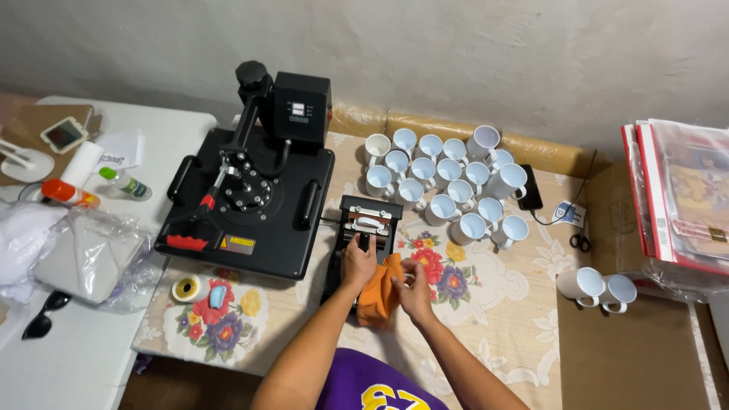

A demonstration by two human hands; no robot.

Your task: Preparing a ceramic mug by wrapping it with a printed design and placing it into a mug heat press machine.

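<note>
A small black mug press (368,224) sits on the flowered tablecloth (486,296) beside a large black flat heat press (250,197). My left hand (358,262) is closed around the mug press's black lever handle. My right hand (414,288) grips an orange cloth (378,292) that lies bunched at the near end of the mug press, between both hands. Whatever sits under the cloth is hidden.
Several white mugs (448,182) cluster behind the mug press; two more (600,287) lie on brown cardboard at right. Scissors (580,241), a phone (529,190), a tape roll (186,288), bottles (125,182), sunglasses (44,315) and stacked printed sheets (687,197) surround them.
</note>
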